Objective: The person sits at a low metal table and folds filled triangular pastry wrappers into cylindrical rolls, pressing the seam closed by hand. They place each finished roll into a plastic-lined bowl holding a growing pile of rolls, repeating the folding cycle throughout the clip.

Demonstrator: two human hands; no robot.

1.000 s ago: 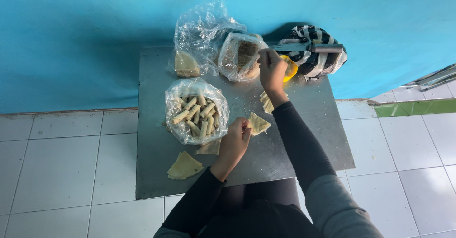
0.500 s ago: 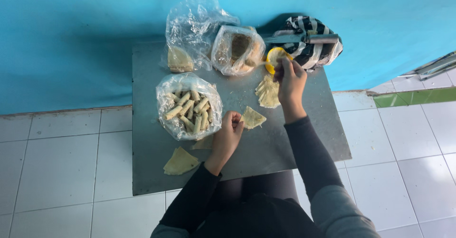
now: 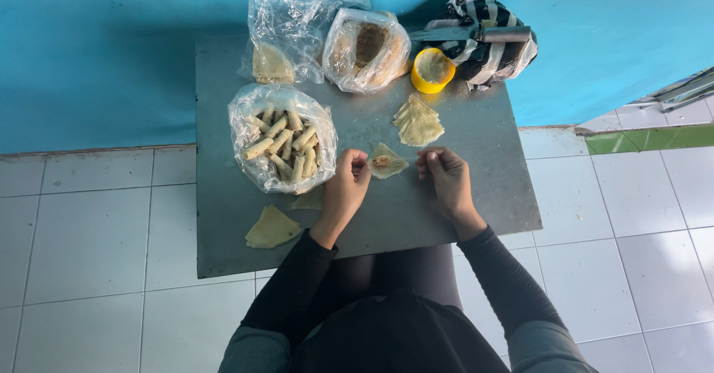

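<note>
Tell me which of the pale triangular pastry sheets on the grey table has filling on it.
The pale triangular sheet lying between both hands carries a brownish spoonful; the others are bare.

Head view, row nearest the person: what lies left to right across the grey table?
Loose triangular wrapper → left hand → filled wrapper → right hand.

Soft, even daylight is spread over the grey table [image 3: 446, 217], and the view is bright and sharp throughout. Pale glare is seen on the clear plastic bags [image 3: 297, 8] at its far edge. A dark shadow is cast on the blue wall [image 3: 111, 46] behind it.
</note>
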